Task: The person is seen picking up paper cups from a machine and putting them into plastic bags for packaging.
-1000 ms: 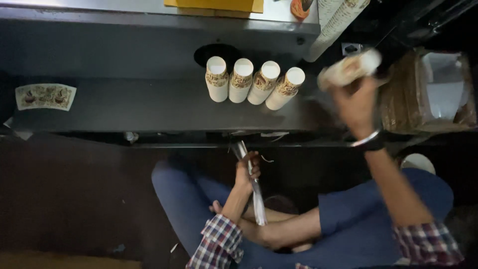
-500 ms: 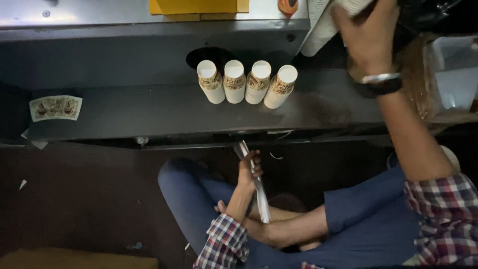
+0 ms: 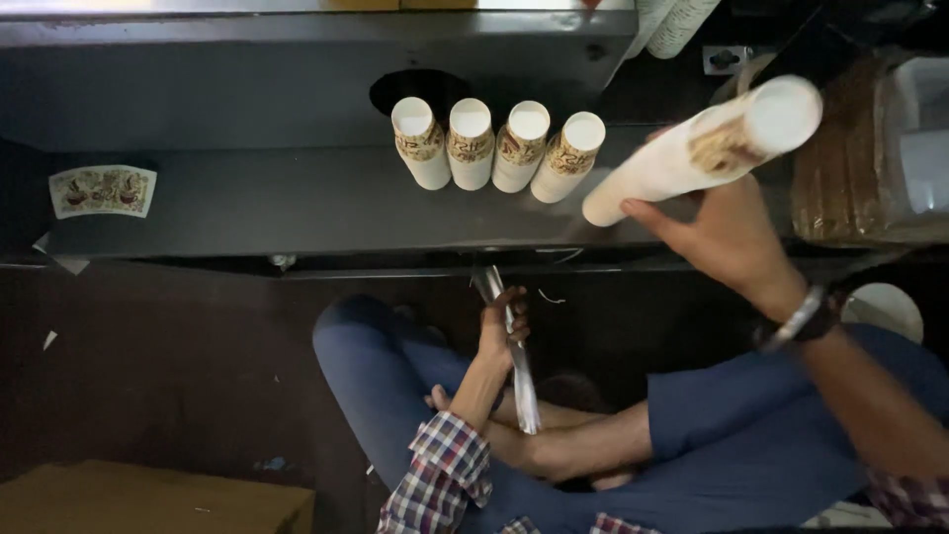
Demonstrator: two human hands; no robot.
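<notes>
Dark grey metal shelf runs across in front of you. Your right hand, fingers curled around it, holds a long stack of paper cups just right of four cup stacks lying on that shelf. Your left hand grips clear plastic sleeves below the shelf. A flat printed cup blank lies far left.

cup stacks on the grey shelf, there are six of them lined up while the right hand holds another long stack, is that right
Not quite. The head view shows four cup stacks lined up on the grey shelf, not six. The rest holds: the right hand does hold another long stack of cups, tilted above the shelf's right end. The left hand grips a clear plastic sleeve.
</notes>
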